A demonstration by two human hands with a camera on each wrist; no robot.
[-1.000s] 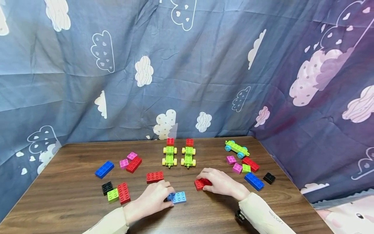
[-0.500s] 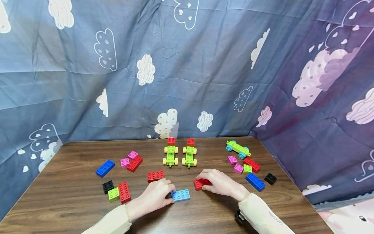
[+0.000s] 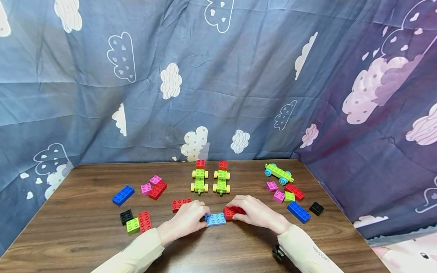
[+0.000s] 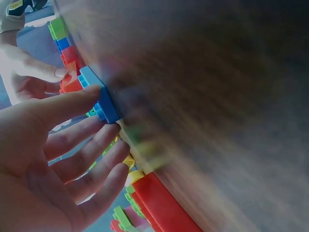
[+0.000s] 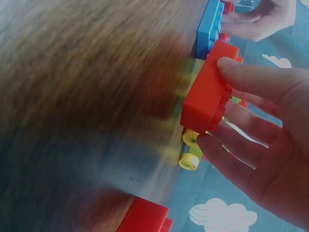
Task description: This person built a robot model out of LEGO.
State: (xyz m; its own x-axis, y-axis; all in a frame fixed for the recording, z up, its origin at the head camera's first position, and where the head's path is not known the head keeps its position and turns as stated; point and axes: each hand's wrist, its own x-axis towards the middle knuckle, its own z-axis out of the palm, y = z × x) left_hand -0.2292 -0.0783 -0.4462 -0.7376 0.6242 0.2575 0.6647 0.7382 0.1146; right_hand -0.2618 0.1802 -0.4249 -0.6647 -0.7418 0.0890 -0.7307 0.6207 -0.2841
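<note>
Two hands meet near the middle of the desk's point(image 3: 85, 235) front edge. The left hand point(image 3: 186, 220) rests loosely extended fingers against a light blue brick point(image 3: 215, 219), while the right hand point(image 3: 254, 213) grips a red brick point(image 3: 229, 212) between thumb and fingers, just beside the blue. Two green wheeled cars point(image 3: 209, 181) stand toward the back edge.
</note>
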